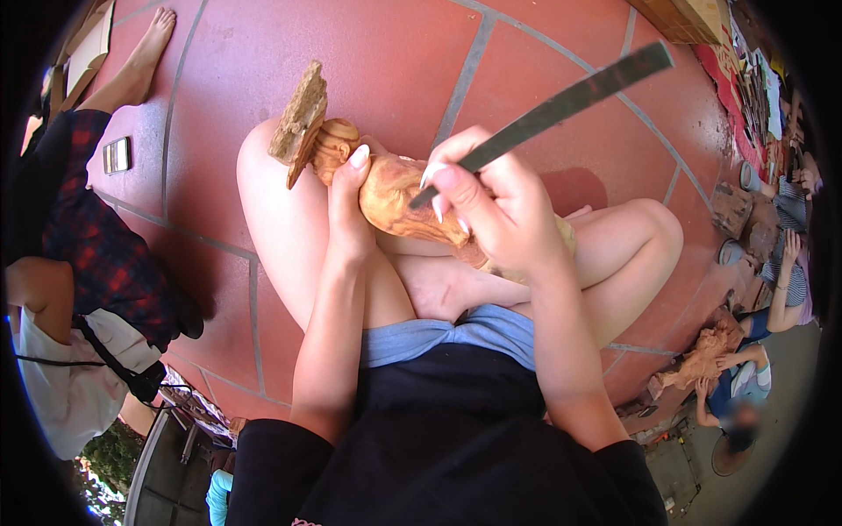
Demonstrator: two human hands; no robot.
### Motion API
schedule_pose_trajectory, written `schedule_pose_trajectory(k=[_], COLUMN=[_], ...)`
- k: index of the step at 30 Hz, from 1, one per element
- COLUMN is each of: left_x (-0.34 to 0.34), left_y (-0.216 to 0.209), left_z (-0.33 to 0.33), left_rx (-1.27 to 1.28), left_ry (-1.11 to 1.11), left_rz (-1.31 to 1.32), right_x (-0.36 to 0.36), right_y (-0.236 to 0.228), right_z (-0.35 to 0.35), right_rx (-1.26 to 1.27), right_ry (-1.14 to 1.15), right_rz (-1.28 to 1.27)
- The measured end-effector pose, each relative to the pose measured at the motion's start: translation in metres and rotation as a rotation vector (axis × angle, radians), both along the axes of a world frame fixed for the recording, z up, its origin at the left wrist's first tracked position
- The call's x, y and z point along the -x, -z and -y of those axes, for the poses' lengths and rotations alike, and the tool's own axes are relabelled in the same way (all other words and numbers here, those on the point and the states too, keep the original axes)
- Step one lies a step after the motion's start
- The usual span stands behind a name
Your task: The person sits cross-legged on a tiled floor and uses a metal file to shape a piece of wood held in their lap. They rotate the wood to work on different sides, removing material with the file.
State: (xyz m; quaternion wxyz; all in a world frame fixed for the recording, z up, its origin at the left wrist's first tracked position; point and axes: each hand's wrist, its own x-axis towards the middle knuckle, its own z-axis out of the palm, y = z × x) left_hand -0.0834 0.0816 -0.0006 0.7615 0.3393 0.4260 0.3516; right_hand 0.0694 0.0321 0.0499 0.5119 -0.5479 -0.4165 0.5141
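A carved wooden figure (395,203) lies slantwise across my lap, its yellow-brown surface smooth with darker grain. Its rounded head has carved hair, and a rough, bark-like slab of wood (301,114) juts from beyond the head. My left hand (349,197) is closed round the figure's neck, thumb on the near side. My right hand (500,197) pinches a long, flat, dark metal blade (574,101) whose narrow end meets the figure's body. The blade's wider end points up to the right. Behind my right hand, the figure's lower part is partly hidden.
Red floor tiles (377,61) surround my bent bare legs. At left sits another person in a checked garment (83,228), with a phone (117,155) on the floor nearby. Several hand tools (752,96) lie at far right. Further down, a person handles a reddish wooden carving (697,358).
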Motion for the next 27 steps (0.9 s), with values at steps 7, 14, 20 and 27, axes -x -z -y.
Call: schedule_pose_trajectory(k=[7,14,20,27], left_x=[0.004,0.003,0.006,0.004], left_y=[0.008,0.006,0.009,0.008], left_z=[-0.002,0.001,-0.001,0.002], left_rx=[-0.056,-0.003,-0.024,0.008], left_ry=[0.027,-0.002,0.016,-0.013], left_rz=[0.023,0.017,0.021,0.053], right_x=[0.001,0.005,0.004,-0.002], right_y=[0.002,0.011,0.005,0.004], right_z=[-0.001,-0.001,-0.001,-0.002], right_rx=[0.004,-0.071,0.02,-0.028], right_ry=[0.047,0.069,0.01,-0.097], right_rz=[0.079,0.109,0.062,0.046])
